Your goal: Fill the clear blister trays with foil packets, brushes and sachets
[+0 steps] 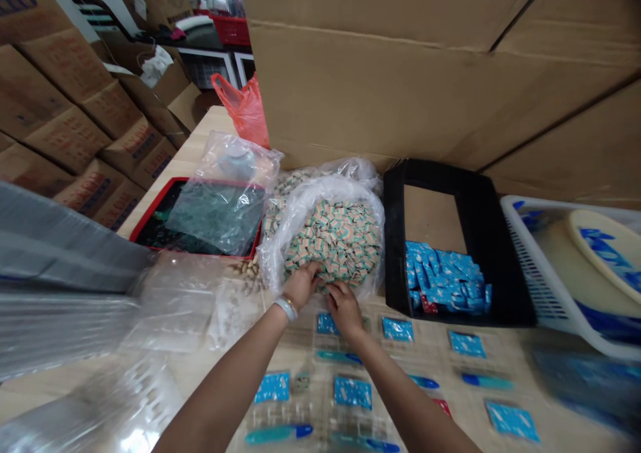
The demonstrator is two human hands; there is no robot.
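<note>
My left hand (301, 283) reaches into a clear plastic bag (300, 212) full of small green, white and tan packets (335, 239); its fingers are buried among them and curled. My right hand (343, 306) lies at the bag's near edge, fingers bent down onto the packets. A white band (286, 307) sits on my left wrist. Whether either hand grips a packet is hidden. Below my arms, several clear pouches with blue sachets (353, 391) and blue pens (280, 433) lie in rows on the table.
A black bin (491, 252) with blue sachets (445, 282) stands to the right, then a white basket (531, 266). A red-rimmed tray (150, 219) under clear bags sits left. Large cardboard boxes (425, 72) wall the back; an orange bag (245, 109) lies behind.
</note>
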